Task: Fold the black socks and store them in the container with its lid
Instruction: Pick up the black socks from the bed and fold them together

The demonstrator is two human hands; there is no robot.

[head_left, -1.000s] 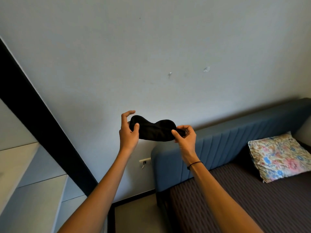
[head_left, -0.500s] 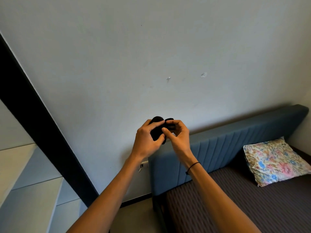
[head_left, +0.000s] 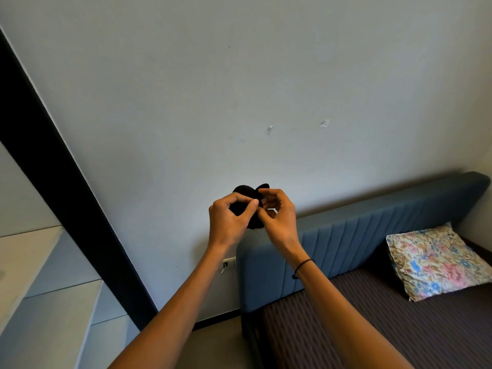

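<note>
The black socks (head_left: pixel 246 191) are bunched into a small dark bundle held up in front of the pale wall. My left hand (head_left: pixel 229 222) grips the bundle from the left, thumb and forefinger pinched on it. My right hand (head_left: pixel 279 217) holds it from the right, fingers curled over the top edge. Both hands touch each other around the bundle, and most of the fabric is hidden behind the fingers. No container or lid is in view.
A bed with a blue padded headboard (head_left: pixel 372 230) and a dark striped mattress (head_left: pixel 386 328) lies below right, with a floral pillow (head_left: pixel 436 262) on it. A wall socket (head_left: pixel 229 263) sits by the headboard. A black strip (head_left: pixel 53 169) and pale cabinet fronts (head_left: pixel 40 302) stand at left.
The socks were stretched out flat between my two hands a second ago. My hands have come together and the socks are now bunched into a compact bundle between them.
</note>
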